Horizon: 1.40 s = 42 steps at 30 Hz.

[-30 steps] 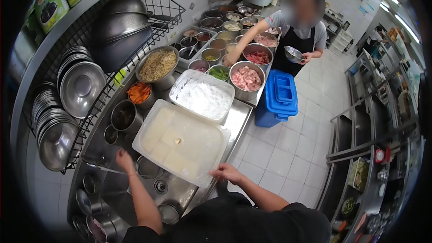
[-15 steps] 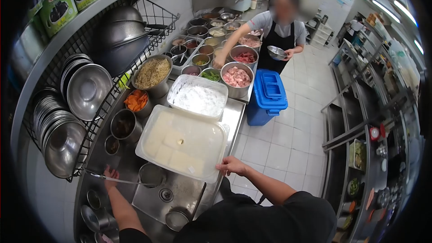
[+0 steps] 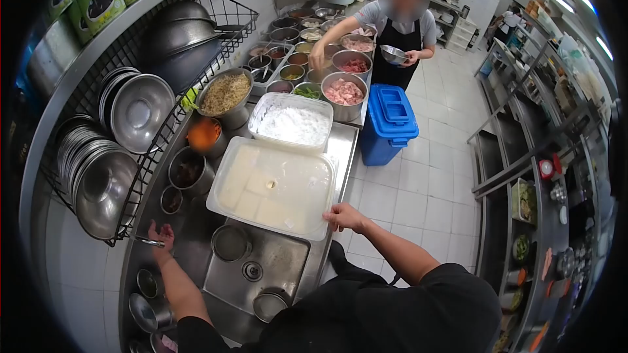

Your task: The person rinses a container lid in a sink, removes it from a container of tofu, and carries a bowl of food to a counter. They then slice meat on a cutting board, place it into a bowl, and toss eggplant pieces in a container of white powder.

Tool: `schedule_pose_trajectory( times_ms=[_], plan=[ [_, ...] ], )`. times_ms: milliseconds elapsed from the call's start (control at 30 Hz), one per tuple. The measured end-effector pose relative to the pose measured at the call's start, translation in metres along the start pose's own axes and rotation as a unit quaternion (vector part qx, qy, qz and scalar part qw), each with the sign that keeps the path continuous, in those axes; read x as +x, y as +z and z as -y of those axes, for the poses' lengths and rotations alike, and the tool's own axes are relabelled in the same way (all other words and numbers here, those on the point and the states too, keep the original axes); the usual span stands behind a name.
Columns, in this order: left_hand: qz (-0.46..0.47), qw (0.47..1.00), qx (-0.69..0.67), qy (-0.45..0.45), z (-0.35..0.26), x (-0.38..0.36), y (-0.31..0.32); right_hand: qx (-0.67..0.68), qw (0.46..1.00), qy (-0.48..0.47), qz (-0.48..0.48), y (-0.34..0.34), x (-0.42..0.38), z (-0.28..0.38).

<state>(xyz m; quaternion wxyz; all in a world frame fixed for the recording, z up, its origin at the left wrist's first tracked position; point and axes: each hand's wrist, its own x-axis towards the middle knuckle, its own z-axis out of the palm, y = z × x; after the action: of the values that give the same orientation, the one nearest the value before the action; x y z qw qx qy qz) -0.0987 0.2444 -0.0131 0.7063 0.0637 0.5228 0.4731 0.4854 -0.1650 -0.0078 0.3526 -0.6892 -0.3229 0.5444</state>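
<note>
My right hand pinches the near right corner of a large translucent plastic tub. Pale flat slabs lie under cloudy liquid in it, with a small yellowish bit near the middle. At the left, my left hand is beside the tap spout, fingers apart and palm turned up, with the spout's tip crossing in front of it. Below the tub is a steel sink; a round metal pot stands in its upper left part, and another pot at its near edge.
Beyond the tub stands a white container of powder. Past it are several pots of ingredients and a person holding a metal bowl. A blue lidded bin is beside the counter. A wire rack of bowls overhangs the left.
The long pale streak from the tap to the pot is gone. My left hand has opened beside the spout, while my right hand keeps the tub's corner. The view has shifted slightly.
</note>
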Motion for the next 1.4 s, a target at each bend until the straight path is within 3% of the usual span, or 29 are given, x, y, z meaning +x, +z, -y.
schedule_pose_trajectory(
  times_ms=[100, 200, 300, 433, 567, 633, 667, 733, 767, 800, 833, 867, 900, 933, 967, 1000, 1033, 1100, 1167, 1200, 1267, 1300, 1367, 1400],
  plan=[
    [0.011, 0.996, -0.058, 0.072, 0.027, -0.028, 0.012, -0.001, 1.000, -0.002, -0.013, 0.003, -0.003, 0.002],
    [0.035, 0.983, 0.124, 0.128, 0.088, -0.017, 0.006, 0.018, 0.999, -0.012, -0.035, 0.007, -0.011, 0.010],
    [0.059, 0.952, 0.258, 0.150, 0.205, -0.124, 0.072, 0.030, 0.999, -0.019, -0.039, 0.010, -0.015, 0.013],
    [0.210, 0.931, 0.288, 0.085, 0.309, -0.178, 0.114, 0.049, 0.997, -0.029, -0.046, 0.014, -0.009, 0.005],
    [0.128, 0.962, 0.215, 0.111, 0.344, -0.187, 0.131, 0.003, 0.999, -0.049, -0.006, -0.007, -0.014, -0.007],
    [0.091, 0.944, 0.285, 0.137, 0.345, -0.184, 0.125, -0.148, 0.983, -0.106, 0.027, -0.026, -0.001, -0.034],
    [0.078, 0.947, 0.286, 0.121, 0.347, -0.191, 0.124, -0.148, 0.982, -0.112, 0.030, -0.042, -0.006, -0.041],
    [0.015, 0.967, 0.250, 0.049, 0.354, -0.178, 0.095, 0.022, 0.998, -0.038, 0.053, -0.084, -0.026, -0.072],
    [0.010, 0.965, 0.256, 0.050, 0.365, -0.193, 0.095, 0.026, 0.999, -0.014, 0.036, -0.110, -0.026, -0.100],
    [-0.094, 0.831, 0.524, 0.158, 0.379, -0.215, 0.093, 0.031, 0.999, 0.013, 0.017, -0.137, -0.020, -0.140],
    [-0.183, 0.607, 0.732, 0.248, 0.398, -0.237, 0.098, -0.016, 0.999, 0.027, -0.026, -0.167, -0.020, -0.180],
    [-0.181, 0.609, 0.733, 0.242, 0.423, -0.257, 0.101, -0.069, 0.994, 0.044, -0.068, -0.201, -0.025, -0.225],
    [-0.204, 0.528, 0.771, 0.290, 0.445, -0.279, 0.101, -0.241, 0.956, 0.010, -0.169, -0.227, -0.031, -0.281],
    [-0.224, 0.442, 0.800, 0.339, 0.464, -0.294, 0.107, -0.293, 0.942, 0.064, -0.152, -0.257, -0.059, -0.306],
    [-0.224, 0.443, 0.800, 0.337, 0.480, -0.305, 0.118, -0.284, 0.928, 0.147, -0.190, -0.280, -0.071, -0.360],
    [-0.188, 0.499, 0.788, 0.307, 0.495, -0.314, 0.129, -0.260, 0.915, 0.239, -0.195, -0.302, -0.106, -0.362],
    [-0.153, 0.552, 0.773, 0.273, 0.511, -0.328, 0.139, -0.254, 0.909, 0.273, -0.185, -0.321, -0.133, -0.376],
    [-0.059, 0.490, 0.791, 0.362, 0.549, -0.352, 0.168, -0.247, 0.896, 0.321, -0.184, -0.346, -0.176, -0.400],
    [0.109, 0.519, 0.769, 0.357, 0.584, -0.347, 0.191, -0.246, 0.887, 0.337, -0.198, -0.355, -0.199, -0.417],
    [0.230, 0.566, 0.723, 0.322, 0.602, -0.332, 0.202, -0.237, 0.886, 0.339, -0.208, -0.356, -0.205, -0.431],
    [0.314, 0.508, 0.798, 0.079, 0.640, -0.305, 0.233, -0.248, 0.889, 0.325, -0.207, -0.351, -0.208, -0.459],
    [0.363, 0.399, 0.842, 0.024, 0.674, -0.247, 0.216, -0.243, 0.899, 0.307, -0.196, -0.345, -0.209, -0.460],
    [0.409, 0.243, 0.879, 0.030, 0.694, -0.246, 0.261, -0.235, 0.916, 0.253, -0.203, -0.326, -0.198, -0.480],
    [0.429, 0.276, 0.860, 0.004, 0.706, -0.234, 0.274, -0.224, 0.928, 0.224, -0.197, -0.317, -0.198, -0.473]
  ],
)
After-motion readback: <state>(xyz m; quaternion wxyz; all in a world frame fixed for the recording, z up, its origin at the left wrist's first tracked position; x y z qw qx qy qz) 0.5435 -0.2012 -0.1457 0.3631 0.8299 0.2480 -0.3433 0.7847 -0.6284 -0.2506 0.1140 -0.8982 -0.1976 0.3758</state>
